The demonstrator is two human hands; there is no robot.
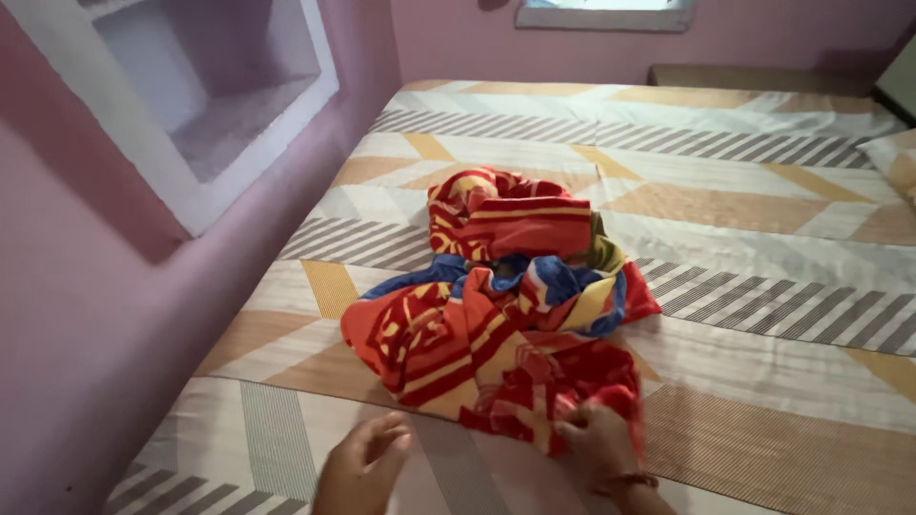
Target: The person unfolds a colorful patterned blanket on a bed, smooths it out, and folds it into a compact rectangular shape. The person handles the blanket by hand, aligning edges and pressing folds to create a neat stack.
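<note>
Grip: right hand [603, 446] closed on near red edge of crumpled towel [501, 305], fingers pinching fabric, presumably to draw that edge out flat; left hand [361, 467] open, palm up, fingers loosely curled, holding nothing, hovering just left of towel's near edge without touching it.

Bed [763, 219]: largest item, landmark for all below. Covered by sheet in cream, tan and grey-striped geometric panels; spread smooth, so bears towel as working surface.

Wall [86, 324]: pink, directly along bed's left side, with second pink wall beyond bed's far end.

Niche [205, 95]: white-framed recess set into wall left of bed, above mattress level; contents not discernible.

Window [606, 11]: pale frame, above bed's far end, mostly cut off by picture edge.

Towel: red with yellow patterning and blue bands, bunched in loose heap near bed's middle, toward near-left; folds piled over one another, near edge lying closest to hands, likely where reach is easiest.

Bracelet [637, 480]: thin band on right wrist, at bed's near edge.
</note>
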